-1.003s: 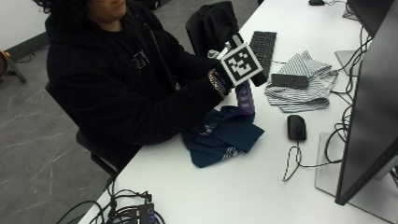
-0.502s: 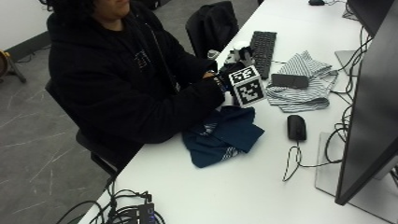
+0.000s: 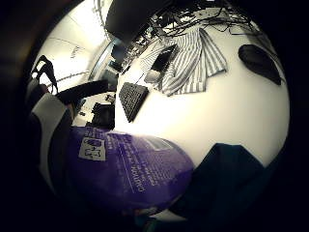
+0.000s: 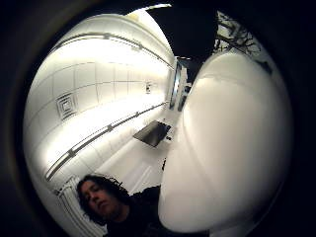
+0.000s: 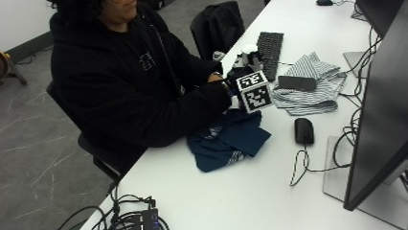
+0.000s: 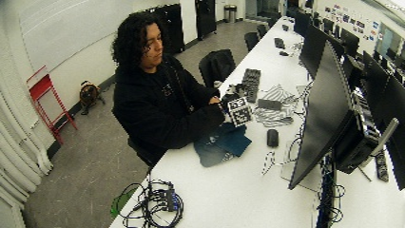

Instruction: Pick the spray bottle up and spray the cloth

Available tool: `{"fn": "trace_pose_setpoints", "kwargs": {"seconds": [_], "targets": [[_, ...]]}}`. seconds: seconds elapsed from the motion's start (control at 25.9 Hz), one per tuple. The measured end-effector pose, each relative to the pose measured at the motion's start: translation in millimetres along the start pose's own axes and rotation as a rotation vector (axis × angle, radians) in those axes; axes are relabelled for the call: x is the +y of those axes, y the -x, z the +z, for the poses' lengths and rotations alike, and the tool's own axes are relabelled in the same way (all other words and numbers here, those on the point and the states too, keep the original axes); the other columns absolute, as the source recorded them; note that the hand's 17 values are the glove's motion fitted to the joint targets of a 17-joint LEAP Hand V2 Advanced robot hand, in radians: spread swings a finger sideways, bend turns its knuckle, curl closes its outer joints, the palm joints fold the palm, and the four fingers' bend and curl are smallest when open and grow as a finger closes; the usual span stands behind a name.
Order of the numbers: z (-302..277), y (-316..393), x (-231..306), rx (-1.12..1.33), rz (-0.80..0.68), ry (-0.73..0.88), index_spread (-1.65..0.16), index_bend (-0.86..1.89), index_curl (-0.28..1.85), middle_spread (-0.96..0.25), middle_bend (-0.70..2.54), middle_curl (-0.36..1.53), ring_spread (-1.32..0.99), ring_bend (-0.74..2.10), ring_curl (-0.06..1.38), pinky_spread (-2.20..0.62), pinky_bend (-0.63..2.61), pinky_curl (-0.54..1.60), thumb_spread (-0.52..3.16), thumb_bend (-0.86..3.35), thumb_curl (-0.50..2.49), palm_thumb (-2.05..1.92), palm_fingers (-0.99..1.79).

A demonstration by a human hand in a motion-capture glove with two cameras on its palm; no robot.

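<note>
My gloved right hand (image 5: 224,90) grips the spray bottle upright at the table's near edge, just above the dark blue cloth (image 5: 229,140). The bottle's white spray head (image 5: 246,51) sticks up above the hand, and its body is hidden behind the hand and sleeve. In the little finger side palm view the purple bottle body (image 3: 130,174) lies close against the palm, with the blue cloth (image 3: 229,181) beside it on the white table. A white part of the bottle (image 4: 227,148) fills much of the thumb side palm view.
A striped cloth (image 5: 309,86) with a dark flat object (image 5: 296,82) on it lies beyond the hand. A black keyboard (image 5: 270,48) is further back, a black mouse (image 5: 304,130) with its cable is right of the blue cloth, and a large monitor (image 5: 376,110) stands at the right.
My hand has come down with the bottle toward the blue cloth. The purple body that showed below the hand is now hidden.
</note>
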State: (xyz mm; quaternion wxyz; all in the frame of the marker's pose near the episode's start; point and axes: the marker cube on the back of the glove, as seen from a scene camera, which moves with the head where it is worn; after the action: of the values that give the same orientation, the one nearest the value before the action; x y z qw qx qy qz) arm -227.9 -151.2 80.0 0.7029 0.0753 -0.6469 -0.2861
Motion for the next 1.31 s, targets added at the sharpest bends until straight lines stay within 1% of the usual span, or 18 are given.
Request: {"fn": "trace_pose_setpoints", "kwargs": {"seconds": [0.73, 0.89, 1.0, 1.08, 1.16, 1.23, 1.31], "targets": [[-0.3, -7.4, -3.8, 0.002, 0.006, 0.022, -0.32, 0.20, 0.52, -0.23, 0.51, 0.48, -0.26, 0.53, 0.45, -0.35, 0.41, 0.38, 0.20, -0.04, 0.77, 0.94, 1.36], [-2.0, -8.0, -3.4, -0.005, 0.014, 0.072, -0.32, 0.20, 0.52, -0.23, 0.52, 0.48, -0.26, 0.53, 0.45, -0.35, 0.41, 0.38, 0.21, -0.04, 0.77, 0.94, 1.36], [-5.3, -10.0, -1.0, 0.017, 0.032, 0.163, -0.33, 0.18, 0.51, -0.23, 0.51, 0.48, -0.26, 0.51, 0.44, -0.34, 0.43, 0.39, 0.22, -0.05, 0.77, 0.92, 1.33], [-13.5, -10.9, 1.3, 0.071, 0.046, 0.226, -0.33, 0.14, 0.49, -0.23, 0.47, 0.47, -0.25, 0.50, 0.44, -0.31, 0.47, 0.40, 0.28, -0.05, 0.76, 0.91, 1.24], [-27.1, -10.8, 4.1, 0.156, 0.057, 0.267, -0.33, 0.11, 0.47, -0.23, 0.44, 0.46, -0.25, 0.49, 0.43, -0.25, 0.43, 0.38, 0.39, -0.06, 0.74, 0.88, 1.08], [-45.2, -10.4, 7.5, 0.271, 0.075, 0.289, -0.34, 0.04, 0.43, -0.22, 0.42, 0.45, -0.23, 0.48, 0.43, -0.18, 0.40, 0.39, 0.51, -0.06, 0.70, 0.84, 0.91], [-66.2, -11.4, 11.5, 0.423, 0.109, 0.302, -0.35, 0.03, 0.41, -0.20, 0.39, 0.45, -0.22, 0.46, 0.44, -0.13, 0.42, 0.41, 0.59, -0.09, 0.67, 0.77, 0.75]]}}
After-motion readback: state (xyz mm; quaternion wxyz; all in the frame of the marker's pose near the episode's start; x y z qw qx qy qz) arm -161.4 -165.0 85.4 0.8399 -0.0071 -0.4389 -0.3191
